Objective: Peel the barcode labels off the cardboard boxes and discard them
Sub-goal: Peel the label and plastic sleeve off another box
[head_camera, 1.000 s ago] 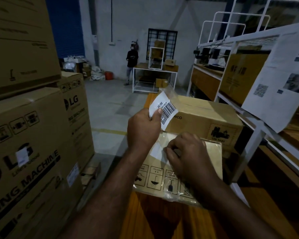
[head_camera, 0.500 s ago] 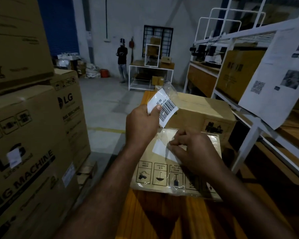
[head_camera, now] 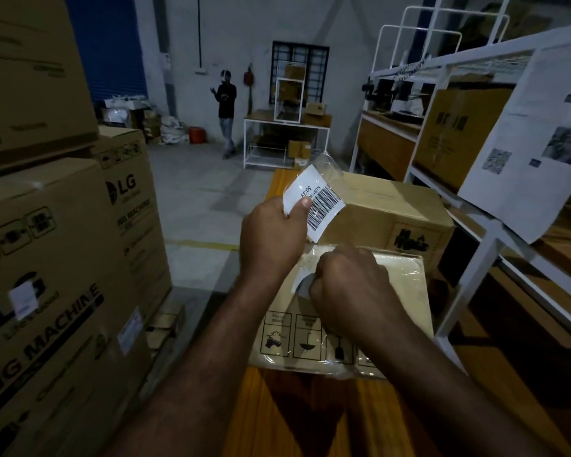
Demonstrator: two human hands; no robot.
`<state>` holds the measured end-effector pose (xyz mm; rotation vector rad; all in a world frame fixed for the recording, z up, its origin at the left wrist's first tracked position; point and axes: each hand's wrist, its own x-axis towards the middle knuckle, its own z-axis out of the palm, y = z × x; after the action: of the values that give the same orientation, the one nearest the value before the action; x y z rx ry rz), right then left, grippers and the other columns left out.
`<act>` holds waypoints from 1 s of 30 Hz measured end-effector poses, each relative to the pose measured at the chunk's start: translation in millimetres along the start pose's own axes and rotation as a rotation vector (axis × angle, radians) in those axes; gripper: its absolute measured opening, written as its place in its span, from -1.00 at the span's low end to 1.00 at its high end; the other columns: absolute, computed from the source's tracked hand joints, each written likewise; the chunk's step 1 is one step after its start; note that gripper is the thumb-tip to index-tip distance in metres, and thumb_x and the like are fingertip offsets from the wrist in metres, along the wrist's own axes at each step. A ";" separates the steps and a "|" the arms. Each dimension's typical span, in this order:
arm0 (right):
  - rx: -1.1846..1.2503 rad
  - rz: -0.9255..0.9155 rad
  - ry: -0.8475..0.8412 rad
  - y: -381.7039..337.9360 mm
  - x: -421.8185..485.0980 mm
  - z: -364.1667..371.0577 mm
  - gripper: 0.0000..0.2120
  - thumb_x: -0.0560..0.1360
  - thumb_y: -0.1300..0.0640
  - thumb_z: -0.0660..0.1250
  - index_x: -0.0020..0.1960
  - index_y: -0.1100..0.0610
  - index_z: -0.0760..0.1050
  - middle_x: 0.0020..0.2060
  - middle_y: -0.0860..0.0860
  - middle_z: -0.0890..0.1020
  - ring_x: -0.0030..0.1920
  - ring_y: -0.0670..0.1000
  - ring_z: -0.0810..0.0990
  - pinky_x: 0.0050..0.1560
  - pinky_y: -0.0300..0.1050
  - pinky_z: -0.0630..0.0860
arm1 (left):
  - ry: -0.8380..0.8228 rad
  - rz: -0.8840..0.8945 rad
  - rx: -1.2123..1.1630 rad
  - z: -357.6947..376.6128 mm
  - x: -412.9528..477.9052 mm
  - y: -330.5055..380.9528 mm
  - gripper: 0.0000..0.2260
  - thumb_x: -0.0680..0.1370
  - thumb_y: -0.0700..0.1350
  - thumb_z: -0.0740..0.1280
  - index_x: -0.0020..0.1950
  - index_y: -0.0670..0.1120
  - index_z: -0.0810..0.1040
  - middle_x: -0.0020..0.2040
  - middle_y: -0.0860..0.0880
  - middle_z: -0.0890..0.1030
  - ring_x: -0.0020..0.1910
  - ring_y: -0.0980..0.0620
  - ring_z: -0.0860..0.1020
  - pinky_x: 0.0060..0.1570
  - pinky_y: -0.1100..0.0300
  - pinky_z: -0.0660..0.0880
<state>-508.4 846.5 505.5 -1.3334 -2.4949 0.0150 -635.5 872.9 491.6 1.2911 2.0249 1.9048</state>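
My left hand [head_camera: 272, 240] pinches a peeled white barcode label [head_camera: 320, 201] with clear tape on it, held up above the boxes. My right hand [head_camera: 346, 285] is curled on top of a flat plastic-wrapped cardboard box [head_camera: 399, 291] and pinches a second white label [head_camera: 302, 285] that curls up off the box. Behind it sits a larger brown cardboard box [head_camera: 393, 206]. Both boxes rest on an orange wooden surface [head_camera: 310, 410].
Tall LG washing-machine cartons [head_camera: 63, 275] stand stacked on my left. A white metal rack [head_camera: 475, 252] with boxes and a hanging printed sheet [head_camera: 534, 143] is at the right. A person [head_camera: 226, 108] stands far back by a white table [head_camera: 285, 133].
My right hand has closed and pulled the white label partly off the flat box, so it now curls upward. My left hand still holds the first label, tilted slightly.
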 end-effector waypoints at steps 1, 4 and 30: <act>0.013 -0.014 0.010 2.3 -0.9 1.5 -0.86 0.50 0.13 0.22 -0.24 0.06 0.36 -0.16 0.03 0.37 0.04 0.13 0.46 -0.10 -0.03 0.37 | 0.003 0.004 0.013 0.0 0.2 0.5 -0.68 0.58 0.16 0.31 -0.01 -0.08 0.67 -0.16 0.00 0.72 -0.23 0.08 0.67 -0.23 0.06 0.63; 0.042 -0.049 0.015 8.9 -6.7 5.2 -0.83 0.52 0.10 0.19 -0.17 0.09 0.53 -0.11 0.00 0.44 0.04 0.05 0.43 -0.02 -0.01 0.40 | 0.004 0.005 0.050 3.6 -0.9 3.2 -0.66 0.58 0.18 0.30 -0.01 -0.06 0.68 -0.15 0.02 0.71 -0.21 0.09 0.65 -0.24 0.13 0.59; 0.187 -0.064 0.060 88.3 -23.7 3.2 -0.86 0.51 -0.11 0.30 0.07 -0.19 0.47 -0.02 -0.20 0.38 0.15 -0.09 0.27 0.22 0.02 0.21 | -0.039 0.225 0.130 40.0 -7.1 4.7 -0.55 0.55 0.34 0.17 -0.10 -0.02 0.58 -0.27 0.04 0.66 -0.29 0.03 0.64 -0.34 -0.02 0.59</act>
<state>-425.6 877.7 482.5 -1.1614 -2.4179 0.1867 -605.7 899.5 483.3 1.6382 2.0930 1.8421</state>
